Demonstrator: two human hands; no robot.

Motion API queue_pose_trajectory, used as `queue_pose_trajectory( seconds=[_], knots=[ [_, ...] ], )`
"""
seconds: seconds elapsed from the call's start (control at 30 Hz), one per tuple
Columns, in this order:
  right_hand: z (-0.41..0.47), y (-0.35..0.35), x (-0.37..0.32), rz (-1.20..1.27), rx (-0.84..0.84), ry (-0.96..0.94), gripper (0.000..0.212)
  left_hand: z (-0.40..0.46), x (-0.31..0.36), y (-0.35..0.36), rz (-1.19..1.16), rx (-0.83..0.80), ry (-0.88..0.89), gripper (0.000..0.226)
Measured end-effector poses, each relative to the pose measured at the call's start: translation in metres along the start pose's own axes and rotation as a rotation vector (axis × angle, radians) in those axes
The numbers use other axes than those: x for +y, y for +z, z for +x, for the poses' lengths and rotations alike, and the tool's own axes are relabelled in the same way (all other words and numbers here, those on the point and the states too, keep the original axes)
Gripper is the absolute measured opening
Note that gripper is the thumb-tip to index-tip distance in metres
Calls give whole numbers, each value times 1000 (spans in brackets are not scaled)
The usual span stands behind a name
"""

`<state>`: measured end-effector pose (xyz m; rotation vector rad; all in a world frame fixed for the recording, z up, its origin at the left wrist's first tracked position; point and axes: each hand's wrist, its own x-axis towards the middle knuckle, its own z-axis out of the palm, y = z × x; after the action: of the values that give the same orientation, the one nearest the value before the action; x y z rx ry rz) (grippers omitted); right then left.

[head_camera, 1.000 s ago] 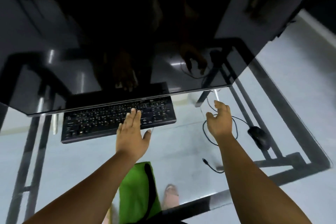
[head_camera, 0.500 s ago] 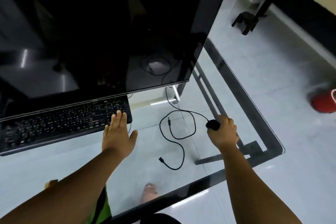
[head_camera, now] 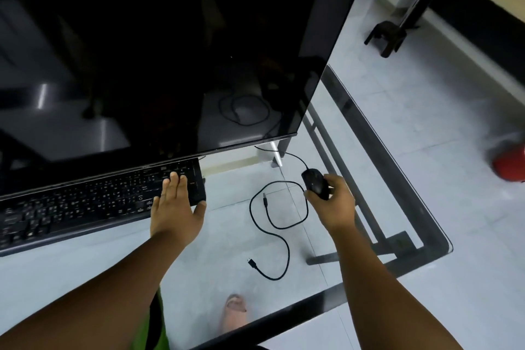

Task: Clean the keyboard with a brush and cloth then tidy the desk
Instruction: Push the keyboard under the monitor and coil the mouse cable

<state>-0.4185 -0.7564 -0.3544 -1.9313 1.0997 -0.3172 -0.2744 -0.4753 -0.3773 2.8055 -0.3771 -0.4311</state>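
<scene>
A black keyboard point(head_camera: 85, 204) lies on the glass desk point(head_camera: 216, 258), partly under the front edge of a large dark monitor point(head_camera: 159, 45). My left hand point(head_camera: 177, 207) rests flat on the keyboard's right end, fingers spread, holding nothing. My right hand point(head_camera: 332, 202) grips a black wired mouse point(head_camera: 314, 182) at the desk's right side. No brush or cloth is in view.
A loose black cable point(head_camera: 279, 224) coils on the glass between my hands, its plug near the front edge. The mouse cord runs back under the monitor. Below the glass show the metal desk frame point(head_camera: 377, 224), a foot and the tiled floor. A red object point(head_camera: 510, 163) sits on the floor at the right.
The view has swung right. My right hand went from the loose cable to the mouse, closed on it and has drawn it leftward. My left hand stays on the keyboard's right end.
</scene>
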Motion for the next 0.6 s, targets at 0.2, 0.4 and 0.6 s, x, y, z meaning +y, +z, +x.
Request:
queue_pose_trajectory(
  seconds=[0.2, 0.4, 0.6],
  knots=[
    [17, 54, -33, -3, -82, -103, 45, 9, -10, -8, 8, 1, -50, 77],
    [22, 97, -54, -3, -95, -76, 49, 11, -23, -8, -12, 14, -60, 78],
    [27, 118, -62, -79, -70, -94, 48, 11, -28, -9, -2, 13, -45, 77]
  ],
)
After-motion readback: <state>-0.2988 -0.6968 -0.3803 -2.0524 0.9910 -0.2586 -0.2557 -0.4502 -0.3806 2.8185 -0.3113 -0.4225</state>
